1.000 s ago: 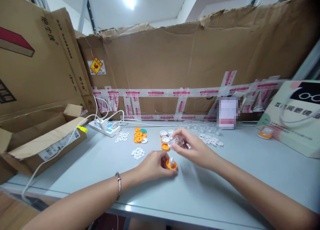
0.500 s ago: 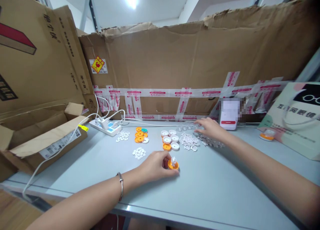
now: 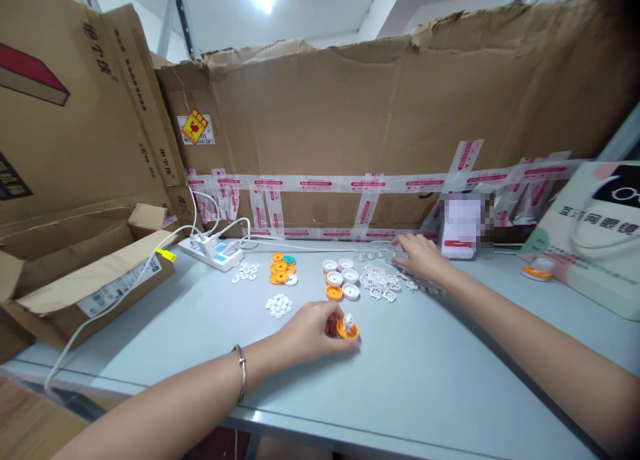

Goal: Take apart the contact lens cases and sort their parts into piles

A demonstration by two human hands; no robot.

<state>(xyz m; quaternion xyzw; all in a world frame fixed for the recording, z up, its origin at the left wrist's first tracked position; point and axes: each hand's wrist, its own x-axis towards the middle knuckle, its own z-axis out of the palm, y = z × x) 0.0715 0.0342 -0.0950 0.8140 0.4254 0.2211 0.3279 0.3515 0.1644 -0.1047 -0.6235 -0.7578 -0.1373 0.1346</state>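
My left hand (image 3: 320, 328) is closed around the rim of an orange round cup (image 3: 353, 335) on the table. A small white openwork plastic piece (image 3: 349, 321) stands upright in its middle. Farther back, my right hand (image 3: 423, 255) reaches over a row of clear plastic caps (image 3: 375, 253), its fingers and thumb apart. Whether its fingertips touch a cap I cannot tell. Just in front of it lie a heap of white openwork pieces (image 3: 380, 281) and more small parts, partly under the wrist. White cups (image 3: 350, 291) and an orange cup (image 3: 334, 293) stand between the hands.
Orange discs (image 3: 279, 271), white discs (image 3: 279, 305) and small white pieces (image 3: 246, 272) lie at left. Behind are a power strip (image 3: 213, 255) with cables and an open carton (image 3: 120, 267). A phone (image 3: 459, 230), a finished-looking orange toy (image 3: 537, 270) and a printed bag (image 3: 585, 240) stand right.
My right hand has shifted very slightly to the right at the clear caps. My left hand still holds the orange cup in the same place. The view has tilted a little.
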